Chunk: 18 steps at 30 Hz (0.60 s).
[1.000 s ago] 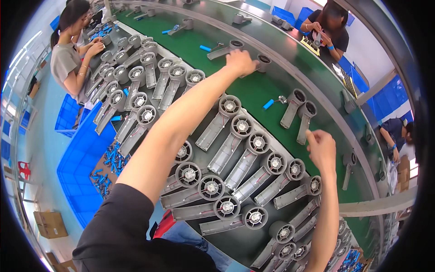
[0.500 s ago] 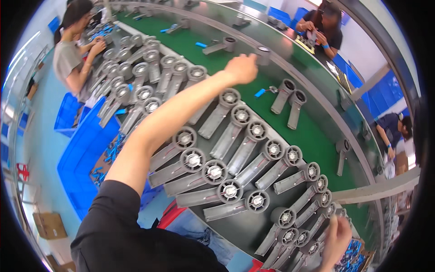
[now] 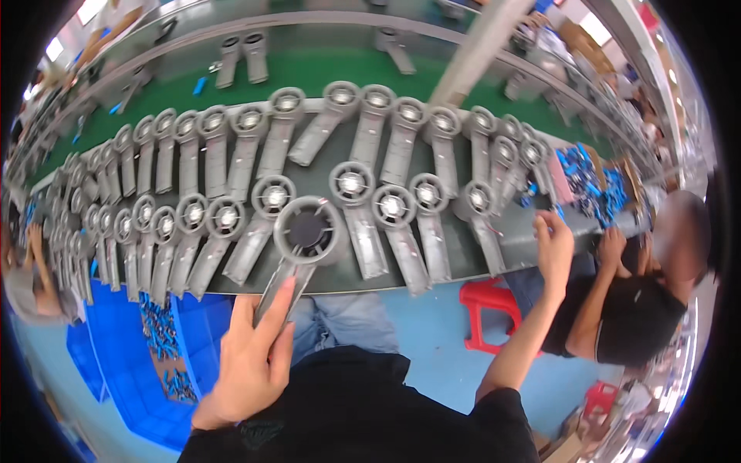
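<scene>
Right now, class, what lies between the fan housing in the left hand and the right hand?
In the head view, four more grey fan housings lie there on the dark tabletop, between the held fan housing and the right hand.

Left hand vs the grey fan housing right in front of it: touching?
Touching. The head view shows the left hand gripping the grey fan housing by its handle, a finger lying over it.
</scene>
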Each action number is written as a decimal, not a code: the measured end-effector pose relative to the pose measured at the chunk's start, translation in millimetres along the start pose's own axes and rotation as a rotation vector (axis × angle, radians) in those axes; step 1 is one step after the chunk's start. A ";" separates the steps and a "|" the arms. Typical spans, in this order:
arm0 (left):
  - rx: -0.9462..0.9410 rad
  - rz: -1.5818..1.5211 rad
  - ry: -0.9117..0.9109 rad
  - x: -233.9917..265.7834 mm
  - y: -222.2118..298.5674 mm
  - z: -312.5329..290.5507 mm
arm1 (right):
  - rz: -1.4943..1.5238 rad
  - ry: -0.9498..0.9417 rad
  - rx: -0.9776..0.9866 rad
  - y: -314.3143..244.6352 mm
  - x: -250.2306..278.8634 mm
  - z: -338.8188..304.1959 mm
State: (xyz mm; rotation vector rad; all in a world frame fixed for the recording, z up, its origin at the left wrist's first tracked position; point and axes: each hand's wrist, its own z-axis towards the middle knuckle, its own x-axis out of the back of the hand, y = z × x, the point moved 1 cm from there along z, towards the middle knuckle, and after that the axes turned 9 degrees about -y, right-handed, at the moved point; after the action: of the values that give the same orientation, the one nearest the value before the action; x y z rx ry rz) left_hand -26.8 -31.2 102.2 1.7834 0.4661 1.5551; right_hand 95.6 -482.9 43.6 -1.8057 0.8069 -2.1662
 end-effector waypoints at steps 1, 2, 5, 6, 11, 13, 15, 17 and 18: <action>0.034 -0.021 0.060 -13.4 0.5 -4.4 | -0.031 0.012 0.027 5.5 3.1 0.1; 0.072 -0.040 0.123 -24.4 0.5 -5.5 | -0.026 -0.009 0.025 4.2 7.4 0.9; 0.109 0.055 0.207 -53.9 -7.9 -5.0 | -0.059 0.013 0.005 14.0 1.9 15.2; 0.134 0.086 0.201 -64.7 -9.6 -2.4 | -0.113 0.059 0.041 25.4 2.1 26.4; 0.103 0.081 0.225 -96.5 -23.9 17.5 | -0.294 0.082 0.189 42.1 -20.9 37.4; 0.059 0.078 0.138 -98.3 -26.0 22.2 | -0.223 0.135 0.135 54.6 -17.2 37.9; 0.075 0.053 0.116 -91.6 -24.0 23.4 | -0.030 0.200 0.140 64.4 -10.9 36.5; 0.064 0.104 0.200 -80.2 -26.4 21.0 | 0.301 0.094 0.069 35.3 8.7 25.2; 0.073 0.104 0.230 -73.3 -27.4 19.9 | 0.405 0.055 0.135 19.0 15.9 18.1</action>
State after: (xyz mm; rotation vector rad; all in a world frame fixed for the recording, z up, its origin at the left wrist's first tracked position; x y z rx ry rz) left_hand -18.0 -67.8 30.8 1.7134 0.5528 1.8488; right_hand 105.8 -511.4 48.7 -1.3829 0.9211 -1.9591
